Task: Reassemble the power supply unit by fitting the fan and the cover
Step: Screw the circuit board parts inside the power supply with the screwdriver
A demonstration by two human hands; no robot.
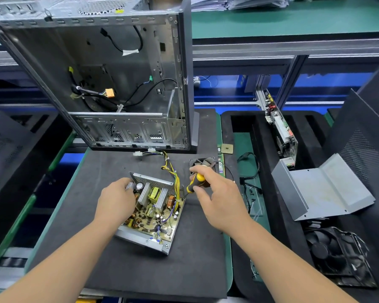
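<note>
Centrally, black foam mat (127, 270) over green bench (282, 20).

Two fans (202, 162) (337, 256), one cover (322, 189), one screwdriver (196, 182)

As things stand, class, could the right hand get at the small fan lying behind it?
Probably not yet: the right hand lies right beside the small fan with nothing between, but its fingers are gripping the screwdriver.

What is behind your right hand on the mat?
A small black fan lies flat on the mat just beyond the right hand, which grips a screwdriver. The hand covers the fan's near edge.
</note>
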